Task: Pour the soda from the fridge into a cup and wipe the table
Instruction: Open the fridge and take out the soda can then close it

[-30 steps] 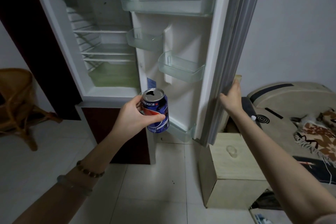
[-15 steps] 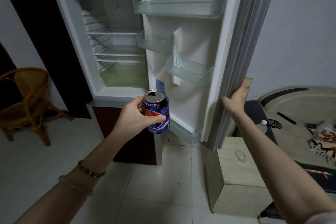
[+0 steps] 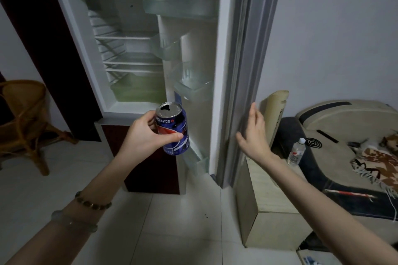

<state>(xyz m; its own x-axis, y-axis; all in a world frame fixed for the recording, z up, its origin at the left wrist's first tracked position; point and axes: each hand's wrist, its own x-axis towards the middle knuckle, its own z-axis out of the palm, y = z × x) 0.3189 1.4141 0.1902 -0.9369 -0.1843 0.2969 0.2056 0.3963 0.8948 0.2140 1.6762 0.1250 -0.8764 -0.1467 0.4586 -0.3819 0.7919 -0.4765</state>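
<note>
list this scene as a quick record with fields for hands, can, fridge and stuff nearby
left hand: grips the soda can
soda can: blue, top opened, slightly tilted
right hand: lies flat against the fridge door at its outer edge
fridge door: open, door bins look empty
nearby: wicker chair left, water bottle right

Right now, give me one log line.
left hand: grips soda can, top open | right hand: flat against fridge door edge | door: open

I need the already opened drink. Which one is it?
The blue soda can in the left hand: its top is punched open. The clear bottle has its white cap on.
</note>
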